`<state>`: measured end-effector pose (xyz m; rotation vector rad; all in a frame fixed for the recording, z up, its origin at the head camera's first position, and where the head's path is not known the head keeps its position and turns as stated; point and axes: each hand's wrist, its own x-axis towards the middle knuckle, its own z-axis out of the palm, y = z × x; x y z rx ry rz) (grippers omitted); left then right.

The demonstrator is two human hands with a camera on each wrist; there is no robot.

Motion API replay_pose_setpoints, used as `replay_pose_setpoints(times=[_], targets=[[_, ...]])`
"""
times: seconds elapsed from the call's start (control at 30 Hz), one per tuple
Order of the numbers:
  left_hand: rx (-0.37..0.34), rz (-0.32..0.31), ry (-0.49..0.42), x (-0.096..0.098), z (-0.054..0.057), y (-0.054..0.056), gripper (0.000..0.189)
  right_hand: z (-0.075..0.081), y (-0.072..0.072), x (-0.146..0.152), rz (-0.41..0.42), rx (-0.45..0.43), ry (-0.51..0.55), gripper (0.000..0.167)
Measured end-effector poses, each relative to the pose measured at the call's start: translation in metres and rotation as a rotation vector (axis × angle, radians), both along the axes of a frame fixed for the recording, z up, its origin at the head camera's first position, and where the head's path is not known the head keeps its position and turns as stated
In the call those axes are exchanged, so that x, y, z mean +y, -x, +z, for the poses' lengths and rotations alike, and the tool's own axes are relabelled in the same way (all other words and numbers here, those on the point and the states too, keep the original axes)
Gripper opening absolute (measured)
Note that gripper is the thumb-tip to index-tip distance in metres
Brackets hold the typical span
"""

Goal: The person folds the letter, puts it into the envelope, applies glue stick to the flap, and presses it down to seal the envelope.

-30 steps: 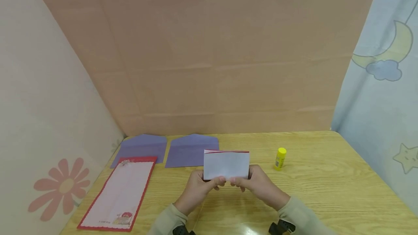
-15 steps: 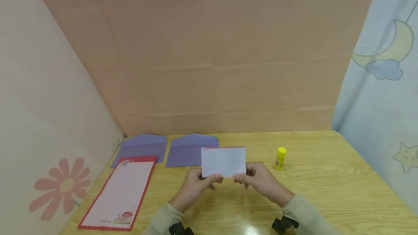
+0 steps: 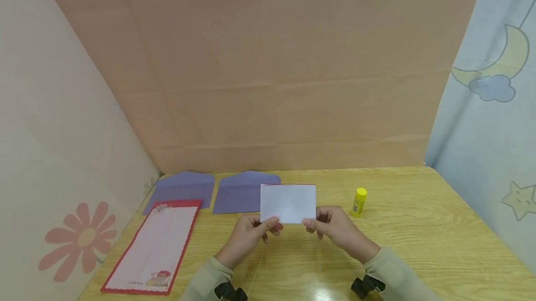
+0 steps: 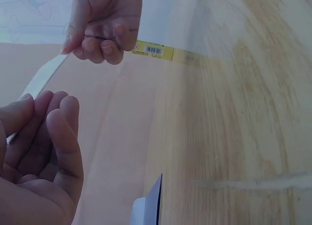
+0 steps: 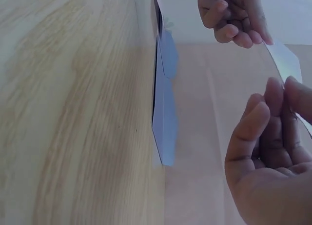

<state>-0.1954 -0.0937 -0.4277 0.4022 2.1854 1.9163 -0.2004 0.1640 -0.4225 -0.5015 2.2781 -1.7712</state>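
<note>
A folded sheet of paper [image 3: 288, 203], white on the near side with a thin red line along its top edge, is held up above the table. My left hand [image 3: 247, 236] pinches its lower left corner, thumb in front and fingers behind. At the lower right corner my right hand [image 3: 341, 232] pinches it the same way. In the left wrist view the paper [image 4: 46, 76] appears almost edge-on between both hands. The right wrist view also shows the paper [image 5: 286, 61] from the side, slightly bowed. Its far face is hidden in the head view.
Two purple envelopes [image 3: 247, 196] with raised flaps lie at the table's back left. In front of them is a red-bordered letter sheet [image 3: 152, 250]. A yellow glue stick [image 3: 359, 202] stands upright to the right of my hands.
Both hands have raised the folded paper a little and moved slightly apart along its lower edge. The red line at its top has become thinner and straighter.
</note>
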Motion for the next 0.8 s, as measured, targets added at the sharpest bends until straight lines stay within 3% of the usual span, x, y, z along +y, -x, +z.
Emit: replay_pose_setpoints(times=[0.1, 0.27, 0.5, 0.67, 0.8], targets=[[-0.001, -0.001, -0.006, -0.001, 0.000, 0.001, 0.036, 0.001, 0.001, 0.002, -0.017, 0.004, -0.042, 0.033], [-0.024, -0.017, -0.053, -0.006, -0.001, 0.002, 0.041, -0.001, 0.001, 0.005, 0.039, 0.026, -0.091, 0.030], [0.028, -0.014, -0.059, -0.010, -0.001, 0.005, 0.047, -0.001, 0.002, 0.009, 0.127, 0.036, -0.073, 0.027], [0.027, -0.047, 0.002, -0.009, 0.001, 0.004, 0.040, 0.002, 0.005, 0.012, 0.091, 0.029, -0.023, 0.032], [0.038, -0.080, -0.004, -0.009, 0.001, 0.003, 0.041, 0.004, 0.006, 0.013, 0.083, 0.025, -0.015, 0.030]])
